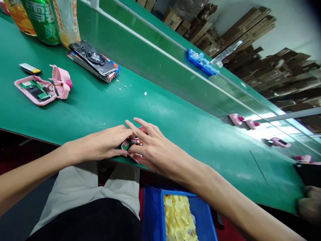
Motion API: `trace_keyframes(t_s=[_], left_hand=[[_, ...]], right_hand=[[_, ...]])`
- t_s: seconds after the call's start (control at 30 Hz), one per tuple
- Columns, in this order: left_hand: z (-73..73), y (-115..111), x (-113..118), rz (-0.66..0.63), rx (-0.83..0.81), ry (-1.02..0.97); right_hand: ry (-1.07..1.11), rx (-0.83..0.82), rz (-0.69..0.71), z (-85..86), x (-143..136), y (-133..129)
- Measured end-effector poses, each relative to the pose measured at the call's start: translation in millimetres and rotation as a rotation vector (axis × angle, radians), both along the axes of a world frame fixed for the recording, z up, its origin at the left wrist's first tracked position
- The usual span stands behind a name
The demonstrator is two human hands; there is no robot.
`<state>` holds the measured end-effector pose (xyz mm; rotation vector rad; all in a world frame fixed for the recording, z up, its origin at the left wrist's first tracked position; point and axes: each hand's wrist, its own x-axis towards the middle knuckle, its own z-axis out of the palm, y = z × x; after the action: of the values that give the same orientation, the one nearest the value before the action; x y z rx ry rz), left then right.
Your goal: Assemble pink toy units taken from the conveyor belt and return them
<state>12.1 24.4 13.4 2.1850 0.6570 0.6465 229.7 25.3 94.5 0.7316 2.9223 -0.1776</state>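
A pink casing with a green circuit board inside (126, 144) lies at the table's near edge, mostly covered by my hands. My left hand (111, 140) holds its left side, thumb low and fingers curled over the top. Over its right side reaches my right hand (150, 144), with two fingers stretched out and the others bent down into the casing. Whether those fingertips grip a small part is hidden. At the far left, another opened pink casing (37, 100) shows its board, beside a silver battery (30, 69).
A phone (100, 63) with a coiled black cable rests on a box. Bottles (45, 25) stand behind it. White crumbs (145, 93) dot the green table (175, 117). Below is a blue bin (152, 214) with yellow pieces. Pink devices (235, 119) and a blue tray (200, 63) sit farther off.
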Motion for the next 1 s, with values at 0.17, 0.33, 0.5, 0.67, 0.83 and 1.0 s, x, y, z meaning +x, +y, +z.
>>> trace_keyframes(t_s=[0.17,0.33,0.5,0.67,0.83,1.0], left_hand=[[-1.5,1,-1,-0.012,-0.01,0.019],[-8.5,2,-4,-0.014,-0.024,0.043],[-23.6,5,-7,0.014,-0.004,0.054],[-22.8,0,-7,0.033,0.006,0.075],[-7.2,-9,-6,0.055,0.035,0.08],[-0.6,-12,-6,0.11,-0.001,0.082]], right_hand=[[0.014,0.058,-0.059,-11.1,-9,-8],[0.174,0.021,-0.187,20.2,14,-23],[0.551,0.192,-0.93,48.3,111,-104],[0.581,0.448,-1.126,-57.3,184,-219],[0.437,0.615,-1.028,-136.9,201,-272],[0.269,0.673,-1.057,-103.4,216,-251]])
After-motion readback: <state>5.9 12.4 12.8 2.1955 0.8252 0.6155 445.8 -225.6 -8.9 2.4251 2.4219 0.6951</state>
